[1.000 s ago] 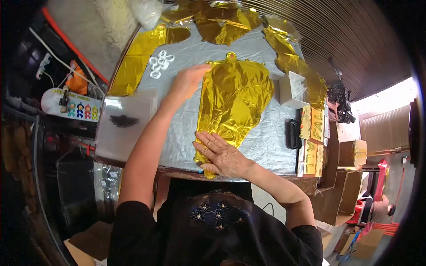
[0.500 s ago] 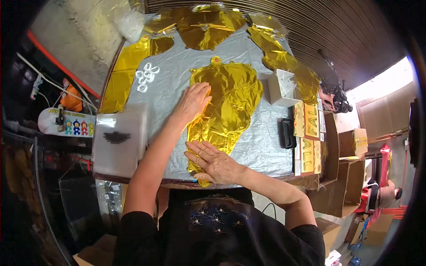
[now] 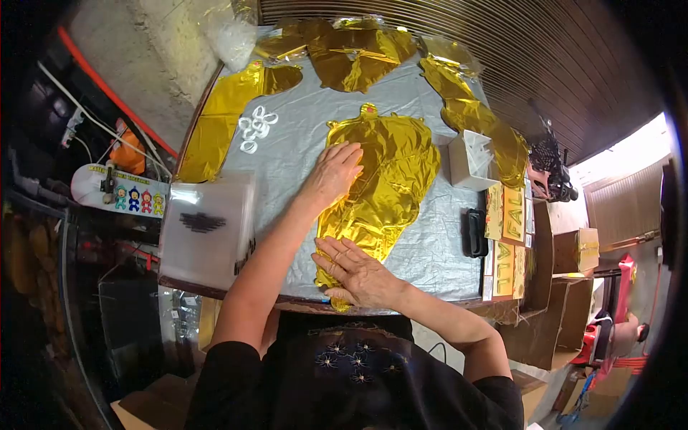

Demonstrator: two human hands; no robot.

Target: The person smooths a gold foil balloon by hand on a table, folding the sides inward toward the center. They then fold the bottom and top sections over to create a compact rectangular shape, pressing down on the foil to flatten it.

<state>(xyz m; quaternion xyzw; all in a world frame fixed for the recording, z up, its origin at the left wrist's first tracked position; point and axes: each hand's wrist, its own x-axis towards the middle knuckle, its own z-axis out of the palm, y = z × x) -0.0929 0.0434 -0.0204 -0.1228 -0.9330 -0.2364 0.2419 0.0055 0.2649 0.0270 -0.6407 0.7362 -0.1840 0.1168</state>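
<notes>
The gold foil balloon (image 3: 383, 179) lies flat at frame centre on the silver-covered table (image 3: 430, 244), long axis running lower left to upper right, neck pointing toward the top. Left hand (image 3: 333, 172) and right hand (image 3: 358, 271) press it with flat palms, grasping nothing.

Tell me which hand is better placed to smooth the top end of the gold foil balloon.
Probably left. The left hand lies flat on the gold foil balloon at its middle, nearer the top end; the right hand presses its bottom end.
</notes>
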